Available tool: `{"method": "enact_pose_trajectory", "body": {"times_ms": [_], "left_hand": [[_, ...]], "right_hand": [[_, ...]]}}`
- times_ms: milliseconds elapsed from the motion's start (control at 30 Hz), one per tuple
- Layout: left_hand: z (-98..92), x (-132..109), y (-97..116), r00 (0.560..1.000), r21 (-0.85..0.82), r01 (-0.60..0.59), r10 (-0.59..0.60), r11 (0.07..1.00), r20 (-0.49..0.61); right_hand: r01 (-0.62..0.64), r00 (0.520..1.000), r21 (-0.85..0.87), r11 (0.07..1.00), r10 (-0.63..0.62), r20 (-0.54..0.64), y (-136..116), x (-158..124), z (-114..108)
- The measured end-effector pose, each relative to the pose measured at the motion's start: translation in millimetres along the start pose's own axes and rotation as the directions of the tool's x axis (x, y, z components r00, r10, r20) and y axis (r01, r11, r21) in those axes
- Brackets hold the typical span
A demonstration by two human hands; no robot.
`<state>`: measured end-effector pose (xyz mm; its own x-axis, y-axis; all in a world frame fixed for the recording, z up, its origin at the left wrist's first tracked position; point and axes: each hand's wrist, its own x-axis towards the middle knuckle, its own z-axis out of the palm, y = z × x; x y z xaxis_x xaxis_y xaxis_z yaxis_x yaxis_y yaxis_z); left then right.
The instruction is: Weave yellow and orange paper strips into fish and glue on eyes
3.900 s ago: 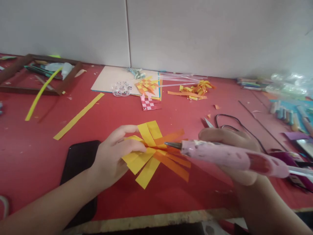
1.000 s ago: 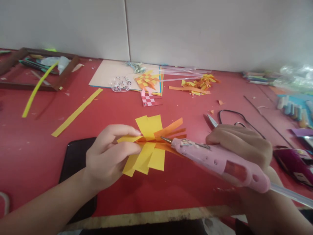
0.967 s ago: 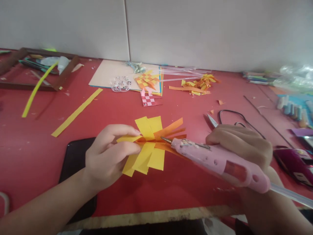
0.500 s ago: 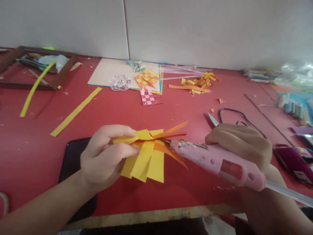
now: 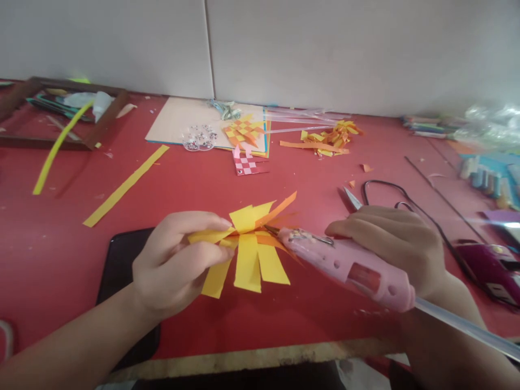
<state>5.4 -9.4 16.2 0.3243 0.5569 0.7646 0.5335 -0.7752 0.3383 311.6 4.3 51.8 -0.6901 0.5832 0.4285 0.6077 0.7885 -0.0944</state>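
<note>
Red worktop [image 5: 203, 184] before a pale wall [image 5: 325, 49]; left hand [image 5: 179, 260], fingers pinching the paper weave [image 5: 249, 260] of yellow and orange strips; right hand [image 5: 390, 244] at 3 o'clock, clenched round a pink glue gun [image 5: 349, 268]; gun's long axis runs toward 10 o'clock, nozzle at the weave's centre.

I saw soft, even light over the red table [image 5: 60, 254], bright and flat. A curled yellow strip [image 5: 57, 149] threw a faint shadow to its right. The glue gun [image 5: 349, 268] looked fairly sharp; the plastic bags [image 5: 489, 127] at the right edge were smeared and washed out
</note>
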Motion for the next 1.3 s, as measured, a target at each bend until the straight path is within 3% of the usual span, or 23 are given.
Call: {"method": "enact_pose_trajectory", "body": {"times_ms": [200,367,433,567,700,833,900,1000,1067,1167,1300], "left_hand": [[2.0,-4,-2,0.998,0.015,0.055,-0.054,0.998,-0.017],[3.8,-1,-3,0.995,0.009,0.037,-0.036,0.999,-0.096],[4.1,-1,-1,0.989,-0.060,0.110,-0.116,0.992,-0.090],[6.3,-1,8,0.901,-0.359,0.378,-0.428,0.853,-0.070],[11.8,0,11,0.867,-0.511,0.424,-0.498,0.748,-0.009],[17.5,-1,6,0.859,-0.559,0.452,-0.508,0.695,0.063],[19.7,-2,3,0.835,-0.540,0.496,-0.543,0.680,0.083],[22.4,1,-2,0.754,-0.539,0.601,-0.642,0.590,0.139],[23.9,4,-6,0.720,-0.591,0.626,-0.668,0.508,0.187],[25.6,8,-12,0.688,-0.665,0.627,-0.689,0.405,0.229],[26.3,9,-17,0.617,-0.702,0.646,-0.746,0.299,0.250]], "right_hand": [[-0.080,0.997,-0.036,0.996,0.080,-0.013,9,-8,-5],[-0.232,0.970,-0.085,0.969,0.223,-0.102,39,-21,-17],[-0.262,0.964,-0.188,0.947,0.249,-0.091,55,-25,-15],[-0.239,0.971,-0.284,0.929,0.231,-0.061,82,-30,8],[-0.296,0.953,-0.328,0.897,0.300,-0.042,92,-32,31],[-0.341,0.939,-0.353,0.871,0.330,-0.092,77,-20,34],[-0.417,0.904,-0.269,0.868,0.366,-0.219,58,-9,31],[-0.523,0.791,0.048,0.851,0.505,-0.345,25,6,28],[-0.541,0.741,0.259,0.800,0.599,-0.304,7,11,30],[-0.487,0.714,0.534,0.691,0.667,-0.213,-6,12,39],[-0.427,0.720,0.800,0.421,0.694,0.019,-15,12,50]]}}
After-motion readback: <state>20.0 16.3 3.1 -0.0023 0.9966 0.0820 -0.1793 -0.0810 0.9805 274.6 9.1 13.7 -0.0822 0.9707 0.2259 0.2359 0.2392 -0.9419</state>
